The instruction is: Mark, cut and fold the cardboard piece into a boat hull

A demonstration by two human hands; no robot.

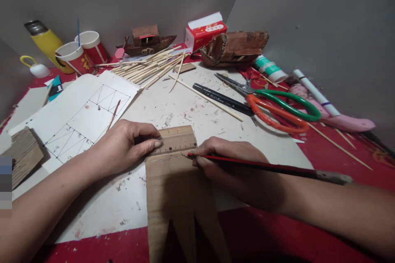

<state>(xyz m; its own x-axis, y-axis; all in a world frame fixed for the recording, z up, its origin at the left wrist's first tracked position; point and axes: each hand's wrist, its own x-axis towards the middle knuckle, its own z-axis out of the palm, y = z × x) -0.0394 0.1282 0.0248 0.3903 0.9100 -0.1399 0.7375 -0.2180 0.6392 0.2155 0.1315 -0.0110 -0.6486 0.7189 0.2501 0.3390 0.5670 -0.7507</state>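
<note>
One ruler, one pencil and one notched piece of cardboard between two busy hands.
The brown cardboard piece point(179, 176) lies front and centre, running off the white sheet point(182, 104) over the red counter point(259, 230); the ruler point(179, 134) sits along its far edge. The left hand point(135, 141) is half curled, thumb and fingers close together on the ruler's left end; the right hand point(228, 160) pinches the pencil point(262, 165), its point at the ruler's near edge. Beyond them I count one black marker point(224, 99) and one pair of scissors point(248, 89), handles green and orange; to the left, one line drawing point(78, 111). Farther back stand two cups point(82, 61), one yellow bottle point(49, 45), one model boat point(146, 45) and one red-and-white carton point(206, 35).
</note>
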